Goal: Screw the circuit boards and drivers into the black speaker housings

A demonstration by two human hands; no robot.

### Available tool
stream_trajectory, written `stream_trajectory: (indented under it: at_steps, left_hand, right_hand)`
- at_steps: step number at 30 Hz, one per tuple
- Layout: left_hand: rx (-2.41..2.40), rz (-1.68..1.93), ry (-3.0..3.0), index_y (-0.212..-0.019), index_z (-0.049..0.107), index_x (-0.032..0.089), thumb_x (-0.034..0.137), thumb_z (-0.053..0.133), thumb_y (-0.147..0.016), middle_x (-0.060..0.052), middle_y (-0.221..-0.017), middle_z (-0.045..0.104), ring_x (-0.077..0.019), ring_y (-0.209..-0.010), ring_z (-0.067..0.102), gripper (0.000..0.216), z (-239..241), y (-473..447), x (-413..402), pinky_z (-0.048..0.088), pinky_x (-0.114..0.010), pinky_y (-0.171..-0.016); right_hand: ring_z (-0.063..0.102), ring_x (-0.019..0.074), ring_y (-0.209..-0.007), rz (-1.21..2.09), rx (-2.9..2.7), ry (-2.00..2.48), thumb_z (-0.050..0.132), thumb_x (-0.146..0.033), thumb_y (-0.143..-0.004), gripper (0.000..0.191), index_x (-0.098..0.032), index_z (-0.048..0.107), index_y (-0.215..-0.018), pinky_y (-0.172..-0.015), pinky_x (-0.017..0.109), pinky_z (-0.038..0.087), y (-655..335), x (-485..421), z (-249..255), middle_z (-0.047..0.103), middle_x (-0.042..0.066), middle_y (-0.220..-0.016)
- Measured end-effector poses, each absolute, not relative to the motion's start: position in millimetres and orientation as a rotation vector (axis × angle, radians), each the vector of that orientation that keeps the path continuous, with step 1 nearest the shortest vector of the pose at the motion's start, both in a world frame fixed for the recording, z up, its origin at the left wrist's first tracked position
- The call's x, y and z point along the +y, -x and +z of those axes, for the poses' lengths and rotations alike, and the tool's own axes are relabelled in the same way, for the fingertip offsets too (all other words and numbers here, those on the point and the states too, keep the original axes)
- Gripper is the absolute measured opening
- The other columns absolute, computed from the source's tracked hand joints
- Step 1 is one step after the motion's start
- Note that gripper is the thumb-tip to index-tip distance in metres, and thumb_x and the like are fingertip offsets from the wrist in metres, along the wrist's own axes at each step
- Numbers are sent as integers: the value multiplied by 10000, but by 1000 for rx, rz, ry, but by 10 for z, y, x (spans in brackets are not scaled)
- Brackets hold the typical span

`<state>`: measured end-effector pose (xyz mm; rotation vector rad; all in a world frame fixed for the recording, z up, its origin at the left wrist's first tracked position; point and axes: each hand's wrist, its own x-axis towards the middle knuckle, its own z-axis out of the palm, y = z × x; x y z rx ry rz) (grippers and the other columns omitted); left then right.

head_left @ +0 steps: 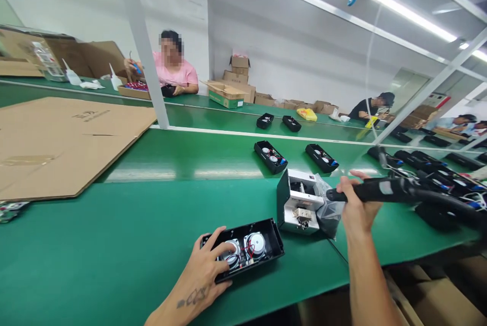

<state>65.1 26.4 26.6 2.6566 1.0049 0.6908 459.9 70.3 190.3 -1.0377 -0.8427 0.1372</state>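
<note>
My left hand (207, 265) rests on the left end of a black speaker housing (274, 245), its fingers curled over the rim and into the open box. Inside the housing sit two round speaker drivers (254, 246) with red and black wires. Closed around a black electric screwdriver (384, 190), my right hand (357, 204) is raised at the right, and the tool's far end is smeared by motion. Just left of that hand stands a white and black screw feeder (300, 204), with a clear plastic bag (329, 209) against its side.
Two open housings (271, 156) with drivers lie beyond the feeder on the green bench (114, 245). Many black housings (426, 164) crowd the right. A flat cardboard sheet (68, 148) covers the left. A white frame post (142, 47) rises before a co-worker in pink (182, 70).
</note>
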Motion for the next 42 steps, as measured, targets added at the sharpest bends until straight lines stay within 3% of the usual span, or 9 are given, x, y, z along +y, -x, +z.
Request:
stream_trajectory:
  at_steps: [4,11,15,19,25,30,42]
  left_hand:
    - [1005,657,-2657,-909,789,308,280,912,-817,13,-1291,760,-435,-1541,446,156,313,-636,257,322,-579,-1153]
    - [1013,725,-2687,-841,757,269,251,902,-799,-21,-1291,750,-444,-1549,417,152,163,-647,267,345,-600,-1140]
    - [998,679,-2658,-852,750,269,231,873,-827,-10,-1311,754,-450,-1544,426,131,212,-646,269,343,-626,-1116]
    - [1007,613,-2635,-892,773,275,221,877,-837,-14,-1320,752,-450,-1551,428,130,320,-644,253,350,-620,-1133]
    - [1005,609,-2633,-897,767,269,211,861,-843,-18,-1304,762,-468,-1547,431,123,354,-656,231,348,-649,-1115]
    - [997,594,-2666,-899,758,259,221,853,-857,-14,-1316,755,-467,-1565,406,111,372,-652,213,332,-646,-1142]
    - [994,590,-2716,-943,773,256,221,849,-870,-29,-1333,745,-464,-1571,399,111,377,-646,199,340,-641,-1169]
  right_hand:
    - [525,131,-485,218,-905,1089,928,-429,-805,553,-227,681,-1257,-580,312,460,-4478,472,1842,598,-99,-617]
    - [542,134,-493,354,-980,1161,921,-473,-824,451,-240,593,-1028,-625,328,488,-4289,627,1474,594,-105,-592]
    - [516,135,-465,481,-1058,1222,920,-482,-819,424,-234,605,-959,-547,310,464,-4222,611,1415,583,-93,-550]
    - [500,134,-428,661,-1135,1284,949,-455,-783,422,-210,667,-979,-454,297,421,-4093,377,1371,586,-71,-558]
    - [443,107,-433,833,-1040,969,840,-398,-916,335,-283,639,-1157,-456,270,392,-3805,-24,1387,496,-106,-589]
    - [422,98,-428,777,-1061,761,769,-343,-979,201,-318,623,-1115,-453,252,389,-3511,-53,1437,460,-113,-588]
    - [461,89,-430,879,-1076,733,775,-315,-993,187,-305,618,-1093,-449,242,403,-3211,32,1196,527,-110,-613]
